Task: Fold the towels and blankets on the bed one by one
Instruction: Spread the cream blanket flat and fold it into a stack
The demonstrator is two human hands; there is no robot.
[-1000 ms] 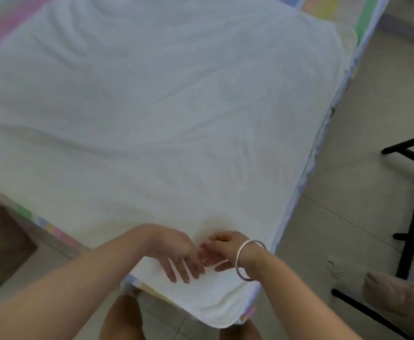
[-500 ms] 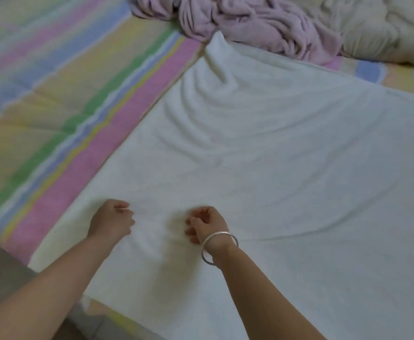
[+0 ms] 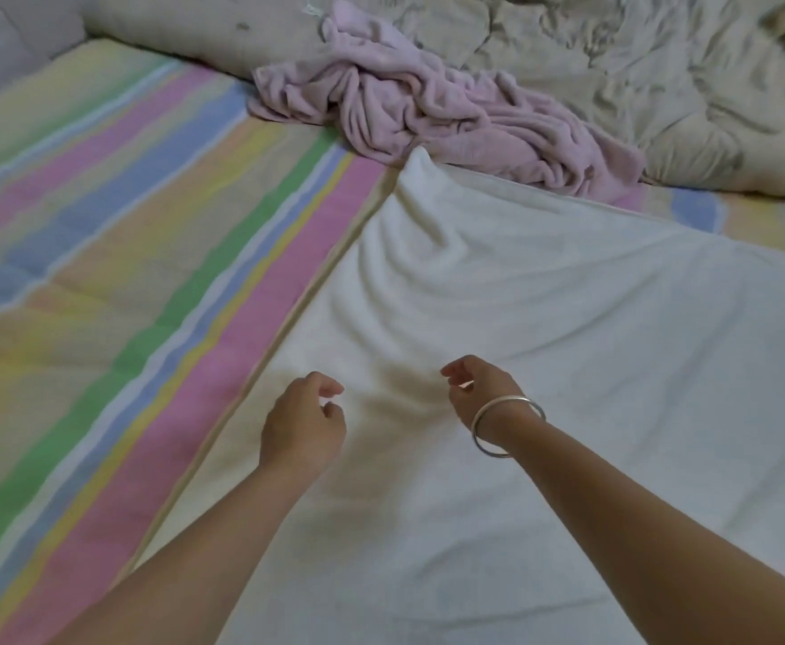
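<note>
A large white towel (image 3: 567,328) lies spread flat on the bed, with ripples running toward its far corner (image 3: 416,162). Both my hands hover just over its near-left part and hold nothing. My left hand (image 3: 304,418) is close to the towel's left edge, fingers loosely curled. My right hand (image 3: 479,388), with a silver bangle at the wrist, is a little to its right, fingers also loosely curled. A crumpled pink blanket (image 3: 427,109) lies beyond the towel's far corner.
The bed wears a pastel striped sheet (image 3: 125,253), bare on the left. A rumpled beige quilt (image 3: 637,72) fills the far right, behind the pink blanket. A pale padded surface (image 3: 4,25) borders the bed at the far left.
The view swung from the bed's near corner and floor up to the middle of the bed. My hands left that corner, moved apart and reached forward over the towel.
</note>
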